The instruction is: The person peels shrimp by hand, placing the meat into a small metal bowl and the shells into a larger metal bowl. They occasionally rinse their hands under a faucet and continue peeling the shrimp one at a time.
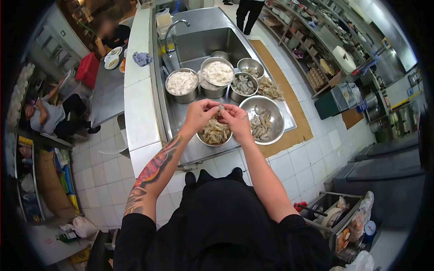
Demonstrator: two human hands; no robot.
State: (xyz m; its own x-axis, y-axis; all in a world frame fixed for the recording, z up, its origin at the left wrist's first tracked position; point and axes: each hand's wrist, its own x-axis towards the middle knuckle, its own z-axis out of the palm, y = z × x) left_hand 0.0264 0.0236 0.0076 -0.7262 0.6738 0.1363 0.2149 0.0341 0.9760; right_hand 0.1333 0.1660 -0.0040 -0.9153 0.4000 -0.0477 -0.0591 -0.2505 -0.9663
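Steel counter [187,156], round bowl [212,145], left hand [199,115] and right hand [236,120] fingers [211,107] pinching curled shrimp [220,108]

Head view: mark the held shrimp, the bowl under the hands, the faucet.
shrimp [220,108], head view, the part showing between the fingertips.
bowl [215,145], head view, near rim.
faucet [172,27], head view, curved neck.

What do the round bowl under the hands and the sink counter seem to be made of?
The round grey bowl below the held shrimp looks like stainless steel: thin rim, dull silver shine. The grey sink counter looks like brushed stainless steel too: flat sheet, soft reflections.
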